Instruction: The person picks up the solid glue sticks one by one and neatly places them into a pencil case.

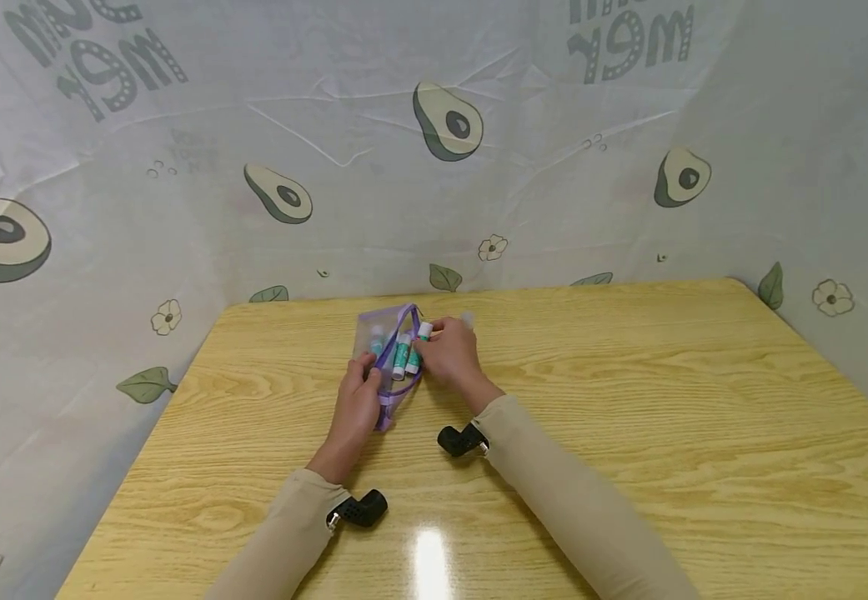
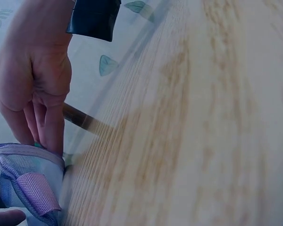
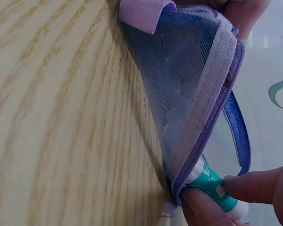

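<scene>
A purple-edged mesh zipper pouch (image 1: 391,400) lies open on the table, with several white-and-teal glue sticks (image 1: 401,357) inside it. My left hand (image 1: 358,404) grips the pouch along its near left side. At the opening, my right hand (image 1: 450,354) pinches a glue stick (image 3: 210,186) between thumb and fingers; its lower end is within the pouch mouth. In the left wrist view, the right hand (image 2: 35,80) reaches down to the pouch (image 2: 33,188), and its fingertips are partly hidden by the mesh.
Wood-grain table (image 1: 629,400) extends around the pouch. A small pale, blurred thing (image 1: 467,319) stands just beyond my right hand. Black wrist cameras (image 1: 362,508) stick out from both sleeves. Behind the table hangs a cloth (image 1: 373,208) printed with avocados.
</scene>
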Demonstrator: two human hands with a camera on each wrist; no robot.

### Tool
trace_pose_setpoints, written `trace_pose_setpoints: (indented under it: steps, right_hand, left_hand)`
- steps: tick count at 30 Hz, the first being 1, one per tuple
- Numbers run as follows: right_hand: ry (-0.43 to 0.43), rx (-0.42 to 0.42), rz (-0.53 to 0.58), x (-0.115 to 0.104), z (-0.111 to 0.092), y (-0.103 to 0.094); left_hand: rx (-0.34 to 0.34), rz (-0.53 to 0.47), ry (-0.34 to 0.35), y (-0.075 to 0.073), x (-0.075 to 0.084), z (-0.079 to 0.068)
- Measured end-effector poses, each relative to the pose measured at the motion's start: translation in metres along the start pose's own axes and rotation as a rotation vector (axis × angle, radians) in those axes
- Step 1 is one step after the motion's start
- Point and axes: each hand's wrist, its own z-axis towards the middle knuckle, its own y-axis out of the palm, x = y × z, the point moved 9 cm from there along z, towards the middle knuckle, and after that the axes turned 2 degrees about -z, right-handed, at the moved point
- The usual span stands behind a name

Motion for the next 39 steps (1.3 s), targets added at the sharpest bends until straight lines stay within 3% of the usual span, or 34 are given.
trace_pose_setpoints:
  steps: [8,20,39]
  right_hand:
    - [0.060,-0.039,-0.056,-0.001,0.002,0.000]
    - [0.050,-0.088,-0.173,-0.006,-0.002,0.003]
    - [-0.039,-0.079,-0.139,-0.023,-0.009,-0.010]
  left_hand:
    - [0.013,0.009,0.020,-0.001,0.002,0.000]
    - [0.019,0.018,0.021,-0.001,0.002,0.000]
    - [0.003,-0.006,0.000,0.001,-0.001,0.000]
